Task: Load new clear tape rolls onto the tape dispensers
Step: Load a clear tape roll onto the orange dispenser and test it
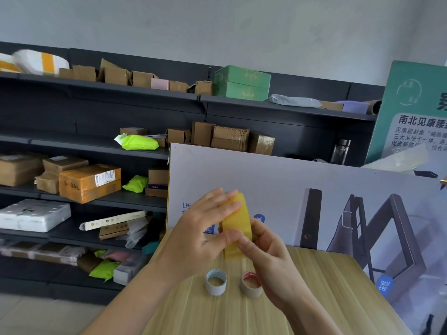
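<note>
Two small cores/rolls and upright on counter, nearest.
Above them, both hands raise yellowish tape roll: left hand fingers wrapped over roll; right hand pinching lower edge.
Step, likely: finding tape's free end.
Next: peel end, fetch dispenser; none visible.
Beyond: shelves of boxes.

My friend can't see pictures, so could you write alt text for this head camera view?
Two bare hands, left hand and right hand, hold a yellowish tape roll above a wooden table. Two empty cardboard cores stand beneath; parcel shelves fill the background.
</note>
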